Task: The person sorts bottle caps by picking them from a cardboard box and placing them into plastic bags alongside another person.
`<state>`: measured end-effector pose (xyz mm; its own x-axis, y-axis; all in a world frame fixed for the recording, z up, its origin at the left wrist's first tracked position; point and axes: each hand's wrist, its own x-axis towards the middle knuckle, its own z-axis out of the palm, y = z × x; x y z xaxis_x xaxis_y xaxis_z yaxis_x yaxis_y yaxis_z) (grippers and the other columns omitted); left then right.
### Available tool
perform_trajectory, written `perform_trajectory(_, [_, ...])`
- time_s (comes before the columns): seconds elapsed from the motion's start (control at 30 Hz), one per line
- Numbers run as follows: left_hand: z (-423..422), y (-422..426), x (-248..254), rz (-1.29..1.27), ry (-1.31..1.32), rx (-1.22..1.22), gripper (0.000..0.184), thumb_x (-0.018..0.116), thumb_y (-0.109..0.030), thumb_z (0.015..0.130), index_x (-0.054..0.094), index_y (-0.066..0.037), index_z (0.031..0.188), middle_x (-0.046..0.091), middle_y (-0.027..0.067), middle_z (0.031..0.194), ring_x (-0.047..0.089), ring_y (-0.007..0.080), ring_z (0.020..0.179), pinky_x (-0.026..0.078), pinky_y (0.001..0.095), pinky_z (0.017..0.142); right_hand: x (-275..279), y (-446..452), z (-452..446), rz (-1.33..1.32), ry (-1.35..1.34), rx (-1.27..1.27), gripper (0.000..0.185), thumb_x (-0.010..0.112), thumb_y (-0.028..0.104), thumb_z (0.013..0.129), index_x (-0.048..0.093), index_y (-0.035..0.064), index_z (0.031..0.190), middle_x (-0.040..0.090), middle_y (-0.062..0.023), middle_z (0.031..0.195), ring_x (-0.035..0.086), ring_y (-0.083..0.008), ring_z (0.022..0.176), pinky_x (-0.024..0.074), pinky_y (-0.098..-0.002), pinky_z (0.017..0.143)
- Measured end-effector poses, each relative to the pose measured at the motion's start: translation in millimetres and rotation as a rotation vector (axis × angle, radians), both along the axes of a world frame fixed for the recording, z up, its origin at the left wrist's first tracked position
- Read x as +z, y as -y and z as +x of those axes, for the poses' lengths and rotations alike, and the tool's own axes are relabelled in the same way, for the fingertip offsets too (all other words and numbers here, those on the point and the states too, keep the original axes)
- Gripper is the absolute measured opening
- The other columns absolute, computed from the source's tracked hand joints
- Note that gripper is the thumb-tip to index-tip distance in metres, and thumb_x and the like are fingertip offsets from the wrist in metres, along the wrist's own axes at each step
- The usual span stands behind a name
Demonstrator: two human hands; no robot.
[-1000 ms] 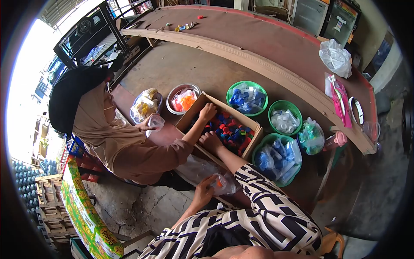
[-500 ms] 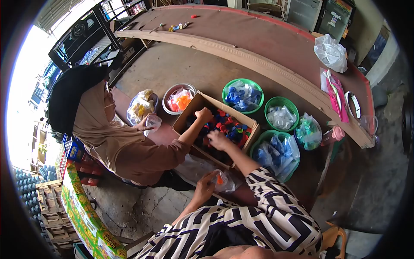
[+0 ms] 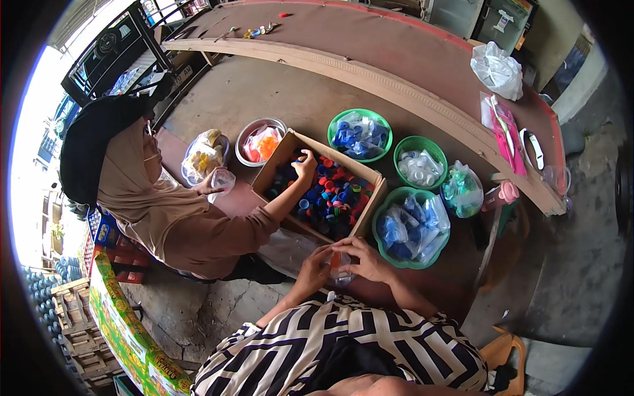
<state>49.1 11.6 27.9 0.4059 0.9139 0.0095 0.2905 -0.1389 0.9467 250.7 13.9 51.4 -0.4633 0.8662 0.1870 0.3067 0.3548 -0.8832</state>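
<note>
My left hand (image 3: 313,271) is closed on the edge of a small clear plastic bag (image 3: 345,278) with something orange inside. Over the bag's mouth, my right hand (image 3: 367,259) bends its fingers close to the left fingertips; what they pinch is hidden. Just beyond both hands stands a cardboard box (image 3: 374,206) of loose bottle caps (image 3: 323,202), mostly blue, red and black. A co-worker's hand (image 3: 305,165) reaches into that box, while the co-worker's other hand (image 3: 210,183) holds a clear plastic bag (image 3: 223,181).
Around the box are a basin with yellowish items (image 3: 205,158), a metal bowl (image 3: 246,161) with orange contents, and green baskets (image 3: 388,146) of bagged blue and white pieces. A wooden beam (image 3: 396,97) crosses behind. The co-worker (image 3: 191,231) sits at my left.
My right hand has come out of the box of caps and back to the bag beside my left hand. The co-worker's hand has lifted slightly in the box. The view has shifted a little.
</note>
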Motion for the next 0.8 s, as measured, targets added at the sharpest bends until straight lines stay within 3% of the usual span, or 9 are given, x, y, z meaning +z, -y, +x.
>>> perform_trajectory(0.13, [3.9,3.4,7.2,-0.02,-0.01,-0.004,0.052,0.046,0.004,0.074,0.055,0.001,0.125,0.056,0.0171,0.125,0.061,0.0278,0.103,0.049,0.0301,0.082,-13.2,-22.7,9.5,-0.087,-0.051,-0.248,0.023,0.065,0.008,0.084,0.065,0.0034,0.106,0.06,-0.0105,0.107,0.06,-0.024,0.1,0.0489,-0.0322,0.084])
perform_trajectory(0.23, [2.9,3.8,8.4,-0.058,0.019,0.005,0.053,0.045,0.006,0.073,0.055,0.001,0.125,0.056,0.0168,0.125,0.063,0.0251,0.096,0.049,0.0279,0.078,-42.4,-58.3,0.9,-0.174,-0.003,-0.235,0.023,0.065,0.01,0.083,0.065,0.0031,0.105,0.061,-0.0118,0.105,0.06,-0.0256,0.1,0.0485,-0.0341,0.085])
perform_trajectory(0.3, [-1.0,5.4,3.4,-0.075,0.011,0.011,0.059,0.044,0.008,0.069,0.055,0.0,0.126,0.054,0.015,0.127,0.062,0.0172,0.089,0.047,0.0236,0.07,-67.8,-83.6,-17.1,0.006,0.192,-0.108,0.021,0.064,0.009,0.082,0.065,0.0024,0.103,0.061,-0.0137,0.106,0.06,-0.0275,0.1,0.0477,-0.0394,0.088])
perform_trajectory(0.5, [-9.0,14.4,2.9,-0.121,-0.019,0.068,0.055,0.044,0.007,0.072,0.056,0.0,0.125,0.056,0.0144,0.126,0.062,0.0189,0.081,0.048,0.0262,0.072,-126.0,-142.1,-83.3,0.323,0.596,-0.108,0.018,0.052,0.012,0.085,0.066,0.0017,0.092,0.062,-0.0161,0.102,0.059,-0.0316,0.101,0.0445,-0.0426,0.09])
perform_trajectory(0.53, [-9.8,15.9,3.8,-0.123,-0.021,0.073,0.055,0.044,0.007,0.072,0.056,0.0,0.125,0.056,0.0144,0.126,0.062,0.0189,0.081,0.048,0.0262,0.072,-128.2,-150.7,-92.2,0.322,0.593,-0.103,0.018,0.052,0.012,0.085,0.066,0.0017,0.092,0.062,-0.0161,0.102,0.059,-0.0316,0.101,0.0445,-0.0426,0.09])
perform_trajectory(0.6, [-11.5,19.6,5.4,-0.193,0.015,0.115,0.056,0.043,0.008,0.071,0.055,0.001,0.125,0.055,0.0148,0.126,0.062,0.0193,0.083,0.048,0.0264,0.073,-139.3,-168.2,-105.0,-0.072,0.645,-0.241,0.022,0.048,0.017,0.087,0.067,0.0065,0.09,0.062,-0.0142,0.1,0.059,-0.0313,0.099,0.0454,-0.0437,0.086])
perform_trajectory(0.63, [-13.6,21.0,2.6,-0.196,0.014,0.12,0.056,0.043,0.008,0.071,0.055,0.001,0.125,0.055,0.0148,0.126,0.062,0.0193,0.083,0.048,0.0264,0.073,-186.9,-178.1,-109.4,0.296,0.744,-0.258,0.024,0.048,0.022,0.087,0.068,0.0104,0.09,0.063,-0.0101,0.096,0.057,-0.0277,0.098,0.045,-0.0424,0.081])
perform_trajectory(0.7, [-18.8,23.4,-5.2,-0.055,-0.059,0.105,0.055,0.043,0.008,0.072,0.055,0.002,0.125,0.054,0.0157,0.128,0.065,0.0194,0.081,0.05,0.0267,0.07,-180.0,-175.9,-108.1,0.346,0.827,-0.224,0.024,0.048,0.023,0.087,0.068,0.0106,0.088,0.063,-0.0091,0.095,0.057,-0.0257,0.098,0.0441,-0.041,0.08])
perform_trajectory(0.8, [-19.2,25.3,7.5,-0.183,0.003,0.124,0.054,0.042,0.008,0.073,0.054,0.003,0.126,0.052,0.0166,0.129,0.066,0.0194,0.076,0.053,0.0272,0.065,-165.0,-175.2,-104.3,0.369,0.952,-0.156,0.021,0.05,0.024,0.087,0.066,0.012,0.088,0.063,-0.0072,0.095,0.055,-0.0229,0.101,0.0418,-0.0412,0.082])
